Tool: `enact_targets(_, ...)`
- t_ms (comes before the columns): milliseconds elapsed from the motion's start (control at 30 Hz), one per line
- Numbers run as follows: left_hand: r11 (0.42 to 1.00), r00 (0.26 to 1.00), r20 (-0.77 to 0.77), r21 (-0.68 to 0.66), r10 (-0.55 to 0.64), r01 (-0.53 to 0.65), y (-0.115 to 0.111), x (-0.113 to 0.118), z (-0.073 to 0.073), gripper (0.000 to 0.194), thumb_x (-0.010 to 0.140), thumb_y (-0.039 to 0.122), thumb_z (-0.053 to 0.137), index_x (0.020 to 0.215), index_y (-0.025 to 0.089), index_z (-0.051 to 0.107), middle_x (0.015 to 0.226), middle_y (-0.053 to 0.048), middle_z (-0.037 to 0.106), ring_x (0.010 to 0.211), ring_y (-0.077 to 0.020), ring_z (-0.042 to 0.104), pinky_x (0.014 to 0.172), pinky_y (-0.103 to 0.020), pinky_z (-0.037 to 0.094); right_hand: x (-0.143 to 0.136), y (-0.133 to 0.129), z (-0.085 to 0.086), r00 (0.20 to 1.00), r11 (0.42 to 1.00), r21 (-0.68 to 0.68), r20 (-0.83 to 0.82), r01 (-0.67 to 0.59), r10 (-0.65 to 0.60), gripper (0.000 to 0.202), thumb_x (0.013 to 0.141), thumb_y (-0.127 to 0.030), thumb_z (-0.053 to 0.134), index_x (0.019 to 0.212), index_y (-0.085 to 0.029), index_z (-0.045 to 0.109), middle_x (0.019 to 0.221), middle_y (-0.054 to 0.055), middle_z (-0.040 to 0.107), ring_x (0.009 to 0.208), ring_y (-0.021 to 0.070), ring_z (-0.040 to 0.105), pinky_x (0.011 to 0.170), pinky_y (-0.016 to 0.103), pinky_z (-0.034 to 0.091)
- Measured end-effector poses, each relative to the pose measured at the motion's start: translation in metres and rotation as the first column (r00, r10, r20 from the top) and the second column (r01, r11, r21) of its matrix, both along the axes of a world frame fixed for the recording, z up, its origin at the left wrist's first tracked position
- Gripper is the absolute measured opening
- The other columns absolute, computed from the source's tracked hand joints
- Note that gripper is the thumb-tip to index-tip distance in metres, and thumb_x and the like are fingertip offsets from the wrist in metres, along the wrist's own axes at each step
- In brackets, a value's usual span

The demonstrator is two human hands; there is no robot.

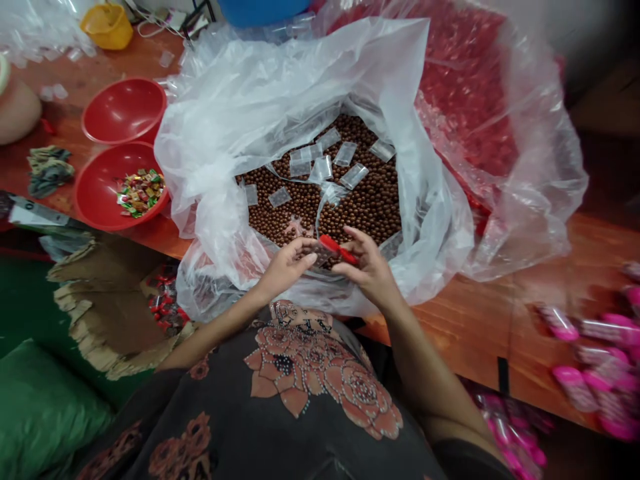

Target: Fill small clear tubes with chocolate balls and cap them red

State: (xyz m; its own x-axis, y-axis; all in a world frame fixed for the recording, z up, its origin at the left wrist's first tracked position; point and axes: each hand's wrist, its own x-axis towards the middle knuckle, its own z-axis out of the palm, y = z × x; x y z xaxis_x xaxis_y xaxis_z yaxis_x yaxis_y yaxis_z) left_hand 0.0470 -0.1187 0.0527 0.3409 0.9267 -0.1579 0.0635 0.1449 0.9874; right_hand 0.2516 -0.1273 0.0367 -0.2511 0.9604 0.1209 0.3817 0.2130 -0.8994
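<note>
My left hand (293,265) is closed, thumb and fingers pinching a small clear plastic container (326,256) over the near side of a bag. Facing it, my right hand (369,268) grips a red plastic cap (346,255) between thumb and fingers. Another red part (329,243) shows at the container's top; whether the two red parts are joined, I cannot tell. Below both hands, brown candy balls (360,217) fill the open white plastic bag (210,127). Several clear empty containers (355,175) lie on the balls.
At the left stand two red bowls (93,190), the nearer with wrapped candies (143,193). A torn cardboard box (105,307) sits below the table edge. Behind right is a clear bag of red pieces (470,87). Pink-capped tubes (575,387) lie at right. A yellow container (107,27) stands back left.
</note>
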Motion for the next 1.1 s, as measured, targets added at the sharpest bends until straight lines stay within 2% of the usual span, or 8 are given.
enact_targets(133, 0.999, 0.999, 0.030, -0.029, -0.036, 0.037, -0.001, 0.000, -0.003, 0.029, 0.084, 0.026, 0.062, 0.112, 0.019, 0.060, 0.110, -0.009, 0.069, 0.103, -0.0197, 0.065, 0.089, -0.036, 0.054, -0.006, -0.003, -0.010, 0.919, 0.956, -0.208, -0.293, 0.209, -0.265, 0.037, 0.088, -0.043, 0.059, 0.118, -0.023, 0.049, 0.090, 0.003, 0.070, 0.063, 0.0112, 0.063, 0.052, 0.024, 0.053)
enact_targets(267, 0.994, 0.996, 0.044, -0.073, -0.074, 0.077, -0.002, 0.001, -0.002, 0.029, 0.081, 0.025, 0.064, 0.110, 0.019, 0.062, 0.110, -0.009, 0.070, 0.102, -0.0199, 0.066, 0.090, -0.037, 0.054, -0.016, -0.005, -0.008, 0.867, 0.912, -0.195, -0.288, 0.361, -0.405, 0.036, 0.088, -0.041, 0.060, 0.119, -0.023, 0.056, 0.102, 0.006, 0.072, 0.086, 0.0160, 0.070, 0.072, 0.032, 0.060)
enact_targets(400, 0.982, 0.990, 0.097, -0.151, -0.102, 0.115, -0.001, 0.001, 0.002, 0.033, 0.079, 0.027, 0.069, 0.109, 0.017, 0.065, 0.107, -0.009, 0.072, 0.095, -0.0187, 0.068, 0.086, -0.036, 0.055, -0.014, -0.005, 0.002, 0.988, 0.990, -0.022, -0.067, 0.140, -0.141, 0.048, 0.091, -0.044, 0.056, 0.136, -0.028, 0.051, 0.123, 0.007, 0.066, 0.113, 0.0202, 0.063, 0.101, 0.046, 0.051)
enact_targets(500, 0.968, 0.984, 0.141, -0.212, -0.109, 0.137, 0.000, 0.001, 0.005, 0.034, 0.077, 0.029, 0.071, 0.108, 0.016, 0.065, 0.099, -0.008, 0.073, 0.085, -0.0166, 0.068, 0.080, -0.033, 0.055, -0.008, -0.004, 0.006, 0.987, 0.994, 0.099, 0.158, -0.036, 0.020, 0.075, 0.079, -0.052, 0.069, 0.144, -0.027, 0.041, 0.136, 0.011, 0.056, 0.123, 0.0261, 0.056, 0.102, 0.049, 0.049)
enact_targets(633, 0.944, 0.977, 0.215, -0.321, 0.001, 0.070, 0.003, 0.006, 0.008, 0.039, 0.078, 0.039, 0.072, 0.110, 0.018, 0.062, 0.094, -0.006, 0.072, 0.076, -0.0140, 0.067, 0.067, -0.026, 0.054, -0.007, -0.002, 0.006, 0.958, 0.979, 0.192, 0.285, -0.067, 0.010, 0.086, 0.073, -0.058, 0.072, 0.144, -0.024, 0.037, 0.132, 0.014, 0.057, 0.118, 0.0288, 0.058, 0.096, 0.049, 0.050)
enact_targets(833, 0.815, 0.941, 0.325, -0.568, 0.096, 0.113, 0.008, 0.025, 0.006, 0.065, 0.092, 0.071, 0.030, 0.098, 0.017, 0.066, 0.069, -0.007, 0.068, 0.061, -0.0152, 0.064, 0.050, -0.025, 0.050, -0.019, 0.000, 0.006, 0.930, 0.959, 0.246, 0.366, -0.141, 0.043, 0.077, 0.074, -0.059, 0.071, 0.135, -0.022, 0.042, 0.119, 0.012, 0.061, 0.103, 0.0259, 0.059, 0.087, 0.043, 0.049)
enact_targets(967, 0.780, 0.951, 0.253, -0.625, 0.178, 0.020, 0.007, 0.032, 0.000, 0.059, 0.090, 0.069, 0.040, 0.072, 0.017, 0.060, 0.056, -0.004, 0.059, 0.044, -0.0094, 0.051, 0.038, -0.022, 0.036, -0.023, 0.002, 0.011, 0.897, 0.948, 0.245, 0.434, -0.205, 0.082, 0.067, 0.077, -0.056, 0.068, 0.128, -0.019, 0.046, 0.113, 0.011, 0.061, 0.099, 0.0246, 0.055, 0.084, 0.040, 0.047)
enact_targets(1100, 0.767, 0.943, 0.239, -0.642, 0.231, -0.026, 0.005, 0.033, -0.002, 0.051, 0.092, 0.060, 0.042, 0.065, 0.018, 0.053, 0.050, -0.002, 0.053, 0.042, -0.0084, 0.044, 0.038, -0.022, 0.033, -0.025, 0.007, 0.014, 0.874, 0.909, 0.340, 0.484, -0.242, 0.052, 0.058, 0.078, -0.058, 0.064, 0.117, -0.017, 0.050, 0.102, 0.011, 0.061, 0.093, 0.0249, 0.054, 0.081, 0.039, 0.046)
